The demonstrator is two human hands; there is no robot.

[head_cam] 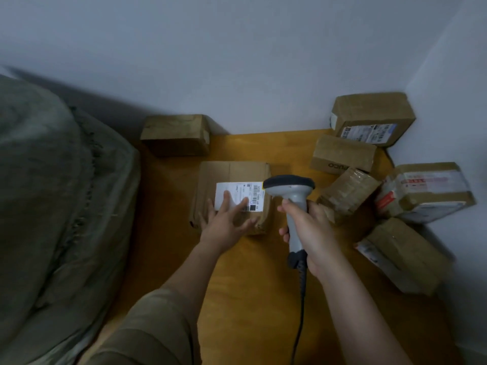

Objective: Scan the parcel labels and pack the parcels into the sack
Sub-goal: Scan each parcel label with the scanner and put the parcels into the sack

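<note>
The big grey sack (52,193) is seen far left of the parcel (232,196). The left hand (226,219) is laid on the parcel's near edge, fingers spread flat over its white label (238,196). Just right of the parcel, the scanner (291,196) is gripped by the right hand (311,233), its head pointed at the label. Open floor (163,233) is left between parcel and sack. More boxes (347,193) are piled further right.
</note>
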